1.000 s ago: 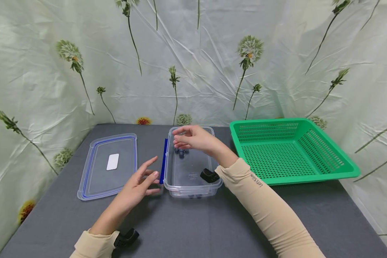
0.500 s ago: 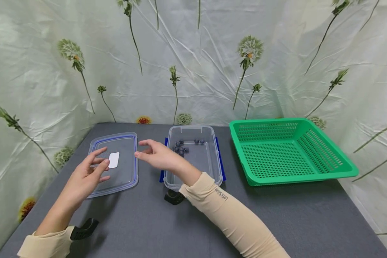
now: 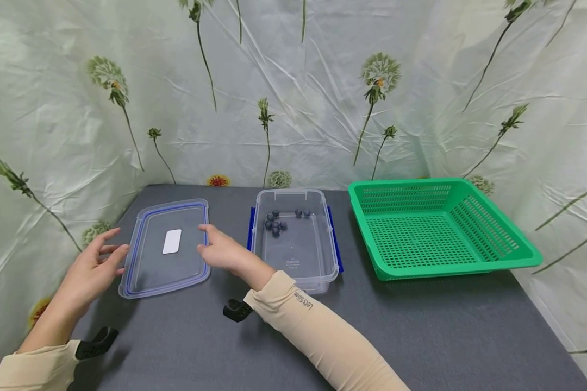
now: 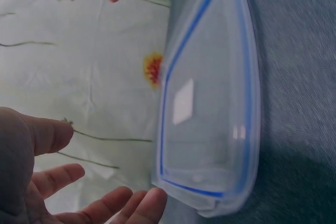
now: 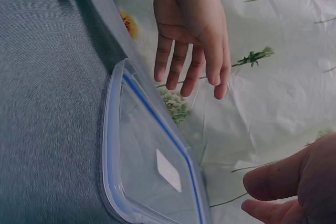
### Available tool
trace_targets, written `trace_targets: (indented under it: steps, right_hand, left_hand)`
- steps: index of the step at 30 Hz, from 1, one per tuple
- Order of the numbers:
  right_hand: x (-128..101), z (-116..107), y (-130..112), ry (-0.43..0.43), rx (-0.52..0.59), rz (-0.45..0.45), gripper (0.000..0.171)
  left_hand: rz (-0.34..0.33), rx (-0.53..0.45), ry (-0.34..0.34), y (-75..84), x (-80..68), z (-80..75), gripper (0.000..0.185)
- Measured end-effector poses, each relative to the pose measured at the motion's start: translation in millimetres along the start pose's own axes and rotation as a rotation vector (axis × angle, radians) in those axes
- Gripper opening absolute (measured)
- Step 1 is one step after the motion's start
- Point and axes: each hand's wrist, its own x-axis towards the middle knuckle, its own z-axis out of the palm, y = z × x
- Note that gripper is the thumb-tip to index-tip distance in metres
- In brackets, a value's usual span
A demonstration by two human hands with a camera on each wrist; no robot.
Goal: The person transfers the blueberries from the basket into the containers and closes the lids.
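Note:
A clear lid (image 3: 149, 266) with a blue seal and a white label (image 3: 172, 241) lies flat on the left of the table. My left hand (image 3: 85, 271) hovers beside its left edge, fingers loosely spread and holding nothing. Over the lid's right edge is my right hand (image 3: 227, 252), also holding nothing, thumb and forefinger apart; whether it touches the rim cannot be told. In the left wrist view the lid (image 4: 210, 103) sits beyond the left fingers. Right of the lid, a clear plastic container (image 3: 298, 255) with blue side clips holds several blueberries (image 3: 276, 225) toward its back left.
A green slotted basket (image 3: 445, 222) stands on the right of the dark grey table (image 3: 420, 336). Behind and at the sides hangs a pale curtain (image 3: 313, 81) printed with dandelions. Each wrist wears a black camera mount (image 3: 98, 343).
Both hands have moved left, away from the container, with the right hand coming from above it to the lid's right edge. The left hand has passed across the lid to its left side.

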Motion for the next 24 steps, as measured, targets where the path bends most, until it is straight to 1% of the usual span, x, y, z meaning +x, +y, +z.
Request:
trace_targets:
  steps: [3, 7, 9, 14, 20, 24]
  right_hand:
    - [5.0, 7.1, 0.1, 0.02, 0.001, 0.013, 0.056]
    - [11.5, 15.6, 0.3, 0.061, -0.03, 0.047, 0.057]
    - [14.3, 19.2, 0.5, 0.075, -0.046, 0.064, 0.058]
    - [20.1, 28.3, 1.5, 0.085, -0.041, 0.085, 0.06]
    - [22.8, 31.3, 0.3, 0.115, -0.103, 0.111, 0.06]
    - [22.2, 32.4, -0.6, 0.131, -0.111, 0.124, 0.061]
  left_hand:
    - [-0.028, 0.024, -0.008, -5.7, 2.7, 0.0, 0.069]
    - [-0.044, 0.045, -0.01, -11.6, 5.6, 2.2, 0.07]
    - [-0.048, 0.056, -0.006, -13.5, 7.0, 3.7, 0.07]
    - [-0.075, 0.089, -0.009, -15.7, 9.3, 4.7, 0.071]
    - [-0.104, 0.115, -0.032, -18.4, 9.4, 6.7, 0.071]
    - [-0.113, 0.119, -0.036, -19.0, 8.6, 7.4, 0.069]
